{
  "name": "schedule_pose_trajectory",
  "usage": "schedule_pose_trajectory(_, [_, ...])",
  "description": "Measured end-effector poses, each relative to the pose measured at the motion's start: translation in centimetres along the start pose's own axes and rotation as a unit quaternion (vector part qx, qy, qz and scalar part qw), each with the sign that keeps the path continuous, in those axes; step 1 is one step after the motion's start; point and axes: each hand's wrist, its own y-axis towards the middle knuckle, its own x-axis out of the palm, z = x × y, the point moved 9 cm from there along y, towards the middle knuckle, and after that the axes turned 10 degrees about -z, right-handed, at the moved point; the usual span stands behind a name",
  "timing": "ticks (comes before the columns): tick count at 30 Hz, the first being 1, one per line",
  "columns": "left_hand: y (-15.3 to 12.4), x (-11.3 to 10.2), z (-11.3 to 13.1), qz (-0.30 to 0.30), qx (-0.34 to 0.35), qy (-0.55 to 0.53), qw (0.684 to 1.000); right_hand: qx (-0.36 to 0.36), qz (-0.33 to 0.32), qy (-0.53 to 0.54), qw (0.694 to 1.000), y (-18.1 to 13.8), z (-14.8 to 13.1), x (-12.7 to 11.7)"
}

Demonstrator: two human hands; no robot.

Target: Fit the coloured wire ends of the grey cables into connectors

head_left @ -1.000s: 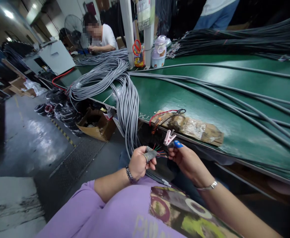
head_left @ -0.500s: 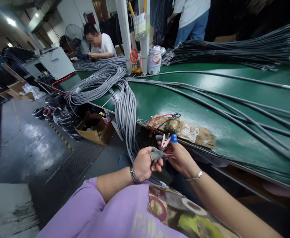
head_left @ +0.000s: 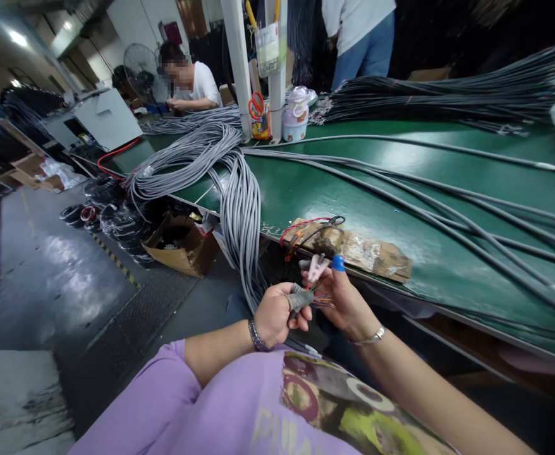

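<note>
My left hand (head_left: 275,313) is closed round the stripped end of a grey cable (head_left: 300,298), whose thin coloured wires (head_left: 322,299) fan out to the right. My right hand (head_left: 346,302) is closed beside it, pinching a small pink clip-like tool (head_left: 315,268) against those wires; a blue cap (head_left: 337,262) covers one fingertip. Both hands hover just in front of the green table's (head_left: 353,196) near edge, above my lap.
A thick bundle of grey cables (head_left: 242,202) hangs off the table edge left of my hands. A taped cardboard pad with red and black leads (head_left: 353,246) lies behind them. Long cables (head_left: 448,202) cross the table. A seated person (head_left: 189,79) and a standing person (head_left: 360,38) work beyond.
My right hand has moved left to meet the left hand, bringing the pink tool onto the fanned wires. The view has tilted up slightly.
</note>
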Motion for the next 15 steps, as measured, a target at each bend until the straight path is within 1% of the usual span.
schedule_pose_trajectory(3, [-0.6,0.1,-0.2,-0.001,-0.004,0.011,1.0,0.035,-0.015,-0.009,0.999,-0.4,0.3,0.0])
schedule_pose_trajectory(5, [-0.9,0.1,-0.1,0.007,0.002,0.006,1.0,0.041,-0.005,-0.016,0.999,-0.6,0.3,-0.1])
schedule_pose_trajectory(8, [-1.0,0.0,0.4,0.023,0.021,-0.016,0.999,0.016,0.015,-0.043,0.999,-0.5,-0.2,-0.1])
schedule_pose_trajectory(11, [-0.8,0.0,0.8,0.032,0.04,-0.029,0.998,-0.012,0.02,-0.059,0.998,-0.4,-0.8,0.1])
schedule_pose_trajectory(15, [-0.4,0.1,1.1,0.036,0.056,-0.028,0.997,-0.007,0.022,-0.059,0.998,-0.1,-0.9,0.1])
